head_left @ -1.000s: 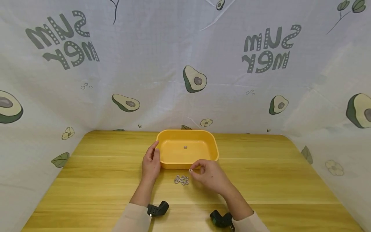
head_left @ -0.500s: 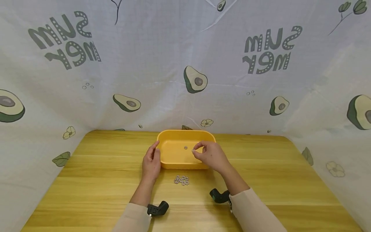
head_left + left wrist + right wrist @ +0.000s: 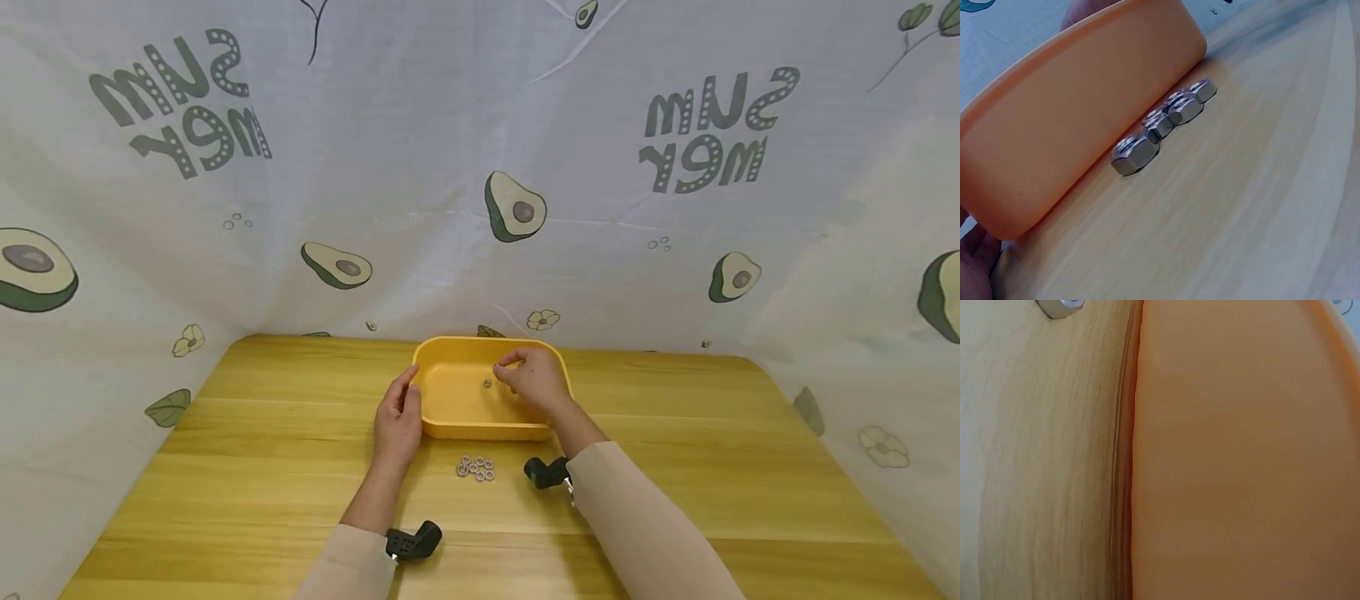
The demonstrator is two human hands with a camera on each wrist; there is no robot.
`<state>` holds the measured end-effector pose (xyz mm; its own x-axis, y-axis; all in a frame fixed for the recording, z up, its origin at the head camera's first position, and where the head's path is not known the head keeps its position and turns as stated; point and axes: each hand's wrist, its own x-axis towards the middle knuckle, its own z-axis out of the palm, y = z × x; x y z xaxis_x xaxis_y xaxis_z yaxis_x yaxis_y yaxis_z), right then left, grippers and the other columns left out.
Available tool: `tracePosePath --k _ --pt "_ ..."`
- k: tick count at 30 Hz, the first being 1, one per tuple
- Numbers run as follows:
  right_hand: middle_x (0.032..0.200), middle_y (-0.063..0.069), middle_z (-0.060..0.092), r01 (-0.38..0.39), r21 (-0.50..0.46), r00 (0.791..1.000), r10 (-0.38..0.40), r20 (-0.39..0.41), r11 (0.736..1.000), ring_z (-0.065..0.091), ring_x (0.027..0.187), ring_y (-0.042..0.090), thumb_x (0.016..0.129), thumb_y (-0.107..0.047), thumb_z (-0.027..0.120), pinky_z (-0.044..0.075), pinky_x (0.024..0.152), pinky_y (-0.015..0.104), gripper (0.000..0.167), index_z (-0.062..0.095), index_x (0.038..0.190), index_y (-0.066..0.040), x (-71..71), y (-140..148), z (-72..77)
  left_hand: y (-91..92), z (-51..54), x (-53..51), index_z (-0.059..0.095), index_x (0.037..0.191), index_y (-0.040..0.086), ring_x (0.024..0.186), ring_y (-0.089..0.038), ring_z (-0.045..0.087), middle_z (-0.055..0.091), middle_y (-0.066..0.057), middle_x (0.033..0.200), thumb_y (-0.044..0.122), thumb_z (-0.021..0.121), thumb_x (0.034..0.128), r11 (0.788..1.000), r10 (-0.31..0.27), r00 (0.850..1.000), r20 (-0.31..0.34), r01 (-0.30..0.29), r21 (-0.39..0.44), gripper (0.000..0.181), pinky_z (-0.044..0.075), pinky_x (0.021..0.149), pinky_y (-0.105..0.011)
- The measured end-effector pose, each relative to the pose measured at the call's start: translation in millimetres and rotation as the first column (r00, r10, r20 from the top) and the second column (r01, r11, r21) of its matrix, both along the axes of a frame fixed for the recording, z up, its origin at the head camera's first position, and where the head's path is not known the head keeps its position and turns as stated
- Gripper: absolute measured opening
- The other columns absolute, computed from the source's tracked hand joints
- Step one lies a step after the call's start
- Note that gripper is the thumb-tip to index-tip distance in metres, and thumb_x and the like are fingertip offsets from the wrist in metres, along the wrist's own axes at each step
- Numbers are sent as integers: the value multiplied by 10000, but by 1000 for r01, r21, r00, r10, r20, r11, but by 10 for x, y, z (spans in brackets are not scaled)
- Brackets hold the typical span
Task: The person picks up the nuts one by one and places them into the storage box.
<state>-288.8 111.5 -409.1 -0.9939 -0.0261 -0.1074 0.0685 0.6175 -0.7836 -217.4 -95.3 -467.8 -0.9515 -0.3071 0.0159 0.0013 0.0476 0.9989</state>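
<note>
A yellow tray (image 3: 480,432) stands on the wooden table. My left hand (image 3: 397,425) rests against the tray's left side, fingers touching its wall; its fingers also show at the lower left edge of the left wrist view. Over the tray's inside is my right hand (image 3: 534,382), thumb and forefinger pinched together on a small metal nut that is mostly hidden. One hex nut (image 3: 487,383) lies on the tray floor. In front of the tray sits a cluster of several nuts (image 3: 473,468), seen close up as shiny hex nuts (image 3: 1136,154) in the left wrist view.
Bare wooden tabletop (image 3: 300,450) spreads on both sides of the tray. A white cloth (image 3: 420,125) printed with avocados hangs behind and beside the table. The tray's outer wall (image 3: 1241,456) fills much of the right wrist view.
My right hand has carried a nut from in front of the tray, up over its front rim, and farther in over the floor. My left hand has stayed at the tray's side.
</note>
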Motion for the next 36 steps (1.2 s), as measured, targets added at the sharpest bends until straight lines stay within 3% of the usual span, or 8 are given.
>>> tracePosePath --k 6,13,20,30,36 --pt "797 62 660 34 -53 999 -32 28 998 563 672 178 916 -260 756 423 571 244 212 746 1040 -89 -71 -16 -30 15 15 -3 583 1457 213 1450 -301 458 502 -92 1561 229 474 1066 1000 0 1000 -1 0 0 405 366 1203 -502" --pt "752 27 636 32 -12 997 -32 66 999 555 657 166 920 -265 761 413 564 232 216 742 1048 -93 -144 -34 -53 21 11 -7 585 1452 225 1437 -288 471 511 -84 1552 243 480 1067 1000 5 1000 8 -5 6 400 369 1204 -492" --pt "827 49 660 22 9 997 -23 78 1000 570 681 163 922 -264 755 417 578 225 240 735 1073 -80 -163 -47 -62 10 27 -5 588 1450 240 1456 -281 454 503 -71 1562 256 480 1065 1000 9 1000 10 -9 1 400 351 1216 -489" --pt "822 38 643 65 -99 995 -57 78 993 563 681 165 946 -272 731 426 581 228 263 734 1119 -74 -160 -26 -67 11 14 -5 581 1456 229 1456 -283 453 504 -78 1560 250 477 1065 1000 9 1000 7 -9 -1 405 350 1217 -486" --pt "944 54 679 78 -174 996 -68 64 982 620 747 192 953 -270 728 450 610 238 250 729 1135 -98 -122 -39 20 12 3 -1 586 1453 212 1440 -300 470 518 -102 1545 228 476 1063 1000 15 1000 -1 -15 -4 406 360 1207 -501"
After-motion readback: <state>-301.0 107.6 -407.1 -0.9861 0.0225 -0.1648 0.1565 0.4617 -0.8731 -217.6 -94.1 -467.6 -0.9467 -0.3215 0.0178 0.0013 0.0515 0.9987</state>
